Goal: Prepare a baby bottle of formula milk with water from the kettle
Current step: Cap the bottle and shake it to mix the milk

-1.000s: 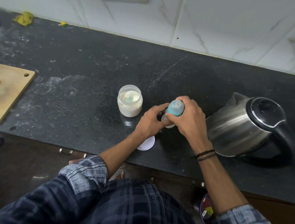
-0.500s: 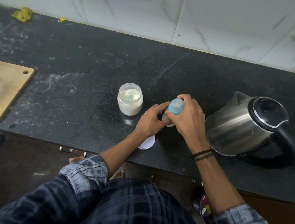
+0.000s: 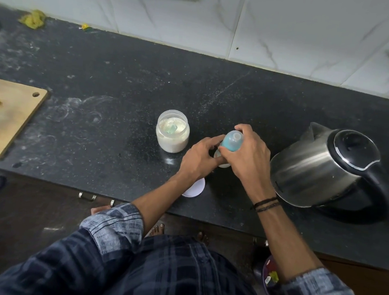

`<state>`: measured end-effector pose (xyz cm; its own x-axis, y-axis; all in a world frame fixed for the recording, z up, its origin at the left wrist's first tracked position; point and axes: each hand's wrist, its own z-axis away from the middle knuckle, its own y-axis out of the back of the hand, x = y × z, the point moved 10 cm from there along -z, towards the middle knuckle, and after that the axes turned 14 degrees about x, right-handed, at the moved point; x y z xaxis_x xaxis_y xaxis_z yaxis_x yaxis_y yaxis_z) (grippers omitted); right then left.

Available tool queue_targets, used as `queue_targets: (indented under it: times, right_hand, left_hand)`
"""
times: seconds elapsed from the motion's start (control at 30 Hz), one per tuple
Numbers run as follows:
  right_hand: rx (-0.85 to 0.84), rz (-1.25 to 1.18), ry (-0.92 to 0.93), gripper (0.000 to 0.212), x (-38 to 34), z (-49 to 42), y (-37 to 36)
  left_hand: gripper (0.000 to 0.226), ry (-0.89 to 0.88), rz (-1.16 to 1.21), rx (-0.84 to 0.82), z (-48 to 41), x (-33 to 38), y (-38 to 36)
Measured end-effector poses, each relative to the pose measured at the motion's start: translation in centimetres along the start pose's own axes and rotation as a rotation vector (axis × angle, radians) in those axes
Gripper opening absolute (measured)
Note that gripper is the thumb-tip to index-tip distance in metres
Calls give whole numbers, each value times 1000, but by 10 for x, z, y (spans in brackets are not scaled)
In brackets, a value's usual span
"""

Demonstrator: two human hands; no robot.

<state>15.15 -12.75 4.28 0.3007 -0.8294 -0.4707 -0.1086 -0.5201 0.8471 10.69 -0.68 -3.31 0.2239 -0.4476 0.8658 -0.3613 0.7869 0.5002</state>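
Head view: baby bottle point(image 3: 228, 148) just beside kettle point(image 3: 316, 165), spout side. Left hand point(image 3: 199, 157) wraps its body; right hand point(image 3: 249, 156) grips blue top point(image 3: 235, 139). Probably light, smooth plastic, slippery: hold the body, twist the top.

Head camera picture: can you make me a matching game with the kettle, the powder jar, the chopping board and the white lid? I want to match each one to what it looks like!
Things:
1. kettle
2. powder jar
3. chopping board
4. white lid

Looks:
a. wooden, far left
b. shiny steel, far right
c. standing open
d. lying flat, partly hidden

Right pairs: 1-b, 2-c, 3-a, 4-d.
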Motion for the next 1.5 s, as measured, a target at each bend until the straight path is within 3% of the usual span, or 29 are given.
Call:
queue_targets:
  times: [0.13,0.37,1.5]
  right_hand:
    - [-57,-34,8,75,0,-2,2]
    - [-23,-117,-11,57,5,-1,4]
    - [153,-132,-26,54,8,14,1]
  left_hand:
    - [63,-2,-1,-5,3,3,0]
    - [61,14,30,25,7,6,1]
    - [49,9,-53,131,8,3,3]
